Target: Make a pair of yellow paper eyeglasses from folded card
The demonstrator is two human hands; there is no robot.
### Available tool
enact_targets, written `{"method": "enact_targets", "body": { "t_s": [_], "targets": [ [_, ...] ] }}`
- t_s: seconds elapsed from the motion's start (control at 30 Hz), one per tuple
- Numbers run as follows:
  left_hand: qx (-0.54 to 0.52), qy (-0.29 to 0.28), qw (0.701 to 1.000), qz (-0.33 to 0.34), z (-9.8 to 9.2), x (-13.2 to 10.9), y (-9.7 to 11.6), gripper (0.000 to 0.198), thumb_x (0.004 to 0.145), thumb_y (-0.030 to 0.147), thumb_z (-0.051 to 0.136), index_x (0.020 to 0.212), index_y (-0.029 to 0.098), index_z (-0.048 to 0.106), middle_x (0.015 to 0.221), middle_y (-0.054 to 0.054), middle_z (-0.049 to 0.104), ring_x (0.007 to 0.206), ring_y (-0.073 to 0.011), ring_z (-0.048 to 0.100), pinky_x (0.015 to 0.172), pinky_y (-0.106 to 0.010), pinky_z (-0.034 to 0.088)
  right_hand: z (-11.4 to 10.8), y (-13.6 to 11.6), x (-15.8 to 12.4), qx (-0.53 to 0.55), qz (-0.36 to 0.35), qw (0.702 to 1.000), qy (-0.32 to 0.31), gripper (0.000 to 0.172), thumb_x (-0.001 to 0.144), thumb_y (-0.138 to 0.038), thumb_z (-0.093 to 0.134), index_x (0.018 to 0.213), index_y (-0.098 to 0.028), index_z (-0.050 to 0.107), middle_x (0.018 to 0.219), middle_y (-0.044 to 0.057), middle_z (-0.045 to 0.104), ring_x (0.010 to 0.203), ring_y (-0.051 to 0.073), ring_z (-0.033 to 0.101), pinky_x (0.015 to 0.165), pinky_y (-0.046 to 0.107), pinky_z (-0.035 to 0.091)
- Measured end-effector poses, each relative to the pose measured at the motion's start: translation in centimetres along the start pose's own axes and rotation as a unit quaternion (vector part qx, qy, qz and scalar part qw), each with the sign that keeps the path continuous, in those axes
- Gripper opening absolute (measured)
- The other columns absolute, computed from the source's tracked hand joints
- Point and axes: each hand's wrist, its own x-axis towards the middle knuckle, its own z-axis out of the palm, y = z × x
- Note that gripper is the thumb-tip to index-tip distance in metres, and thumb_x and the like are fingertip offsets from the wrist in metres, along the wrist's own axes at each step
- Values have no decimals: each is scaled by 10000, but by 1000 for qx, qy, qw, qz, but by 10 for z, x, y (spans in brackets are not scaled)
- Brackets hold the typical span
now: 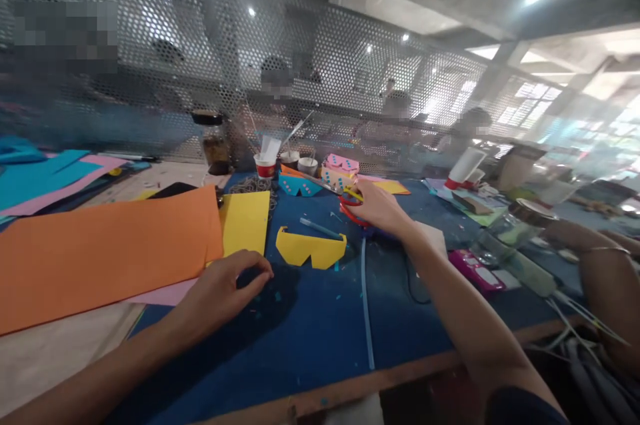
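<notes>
My right hand (380, 206) reaches over the blue table, its fingers closed at the yellow and red handles of a pair of scissors (353, 213). Metal blades point away to the left; the grip is partly hidden by the hand. My left hand (225, 281) hovers above the table's left side with loosely curled fingers and nothing in them. Between the hands lies a yellow paper glasses shape (310, 251), with a translucent blue stick (320, 228) just behind it. A long pale strip (367, 305) runs toward the front edge, below my right hand.
Orange sheets (115, 245) and a yellow sheet (245, 221) lie left. Dotted blue paper glasses (300, 186), cups (265, 166) and a dark-lidded jar (213, 141) stand behind. At right are a magenta case (475, 270) and another person's arm (600, 278). Perforated metal screen (320, 58) spans the back.
</notes>
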Motion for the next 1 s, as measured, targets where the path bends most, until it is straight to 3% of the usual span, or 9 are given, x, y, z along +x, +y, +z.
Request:
{"method": "enact_targets", "body": {
  "t_s": [0.4, 0.67, 0.87, 1.0],
  "targets": [
    [36, 13, 998, 49, 7, 3, -15, 228, 936, 449, 627, 921, 284, 784, 1001, -56, 844, 977, -303, 767, 883, -341, 538, 30, 11, 11, 1, -52, 996, -73, 337, 972, -426, 746, 1186, -168, 783, 1142, 91, 776, 1047, 239, 684, 816, 288, 438],
    [47, 16, 998, 45, 6, 5, -15, 241, 941, 463, 630, 922, 283, 789, 1010, -52, 846, 984, -301, 778, 879, -338, 547, 48, 13, 22, -33, -37, 994, -94, 453, 1001, -449, 733, 1349, -160, 742, 1367, 150, 734, 1220, 294, 680, 891, 307, 488],
    [57, 37, 996, 58, 6, 6, -16, 264, 953, 466, 593, 921, 294, 790, 988, -26, 849, 946, -281, 788, 846, -337, 567, 57, 14, 43, -73, -35, 988, -133, 378, 1044, -444, 732, 1308, -174, 720, 1357, 115, 720, 1226, 295, 699, 1035, 465, 584],
    [62, 49, 995, 68, 7, 8, -20, 278, 948, 464, 566, 902, 297, 784, 954, -15, 845, 915, -270, 797, 815, -344, 586, 62, 18, 54, -99, -35, 979, -173, 369, 1065, -414, 720, 1352, -184, 690, 1384, 108, 694, 1199, 284, 710, 1020, 501, 622]
  ]
}}
